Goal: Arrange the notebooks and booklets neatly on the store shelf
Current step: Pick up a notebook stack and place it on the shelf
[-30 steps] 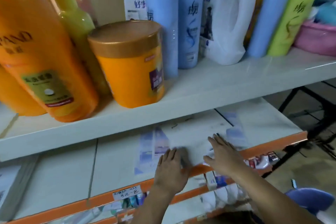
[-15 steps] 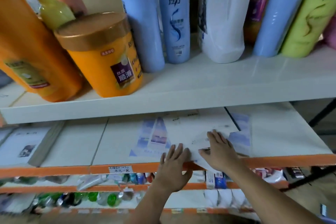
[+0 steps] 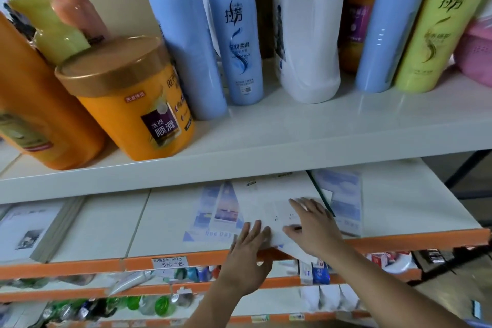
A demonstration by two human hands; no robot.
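Under right hand [image 3: 312, 224], booklet [image 3: 266, 200] corner apparently hidden.

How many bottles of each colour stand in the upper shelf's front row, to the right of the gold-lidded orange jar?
Blue bottles: 3
White bottle: 1
Lime-green bottle: 1
Total: 5

Single head view, close, forward and down onto shelf [image 3: 399, 210]
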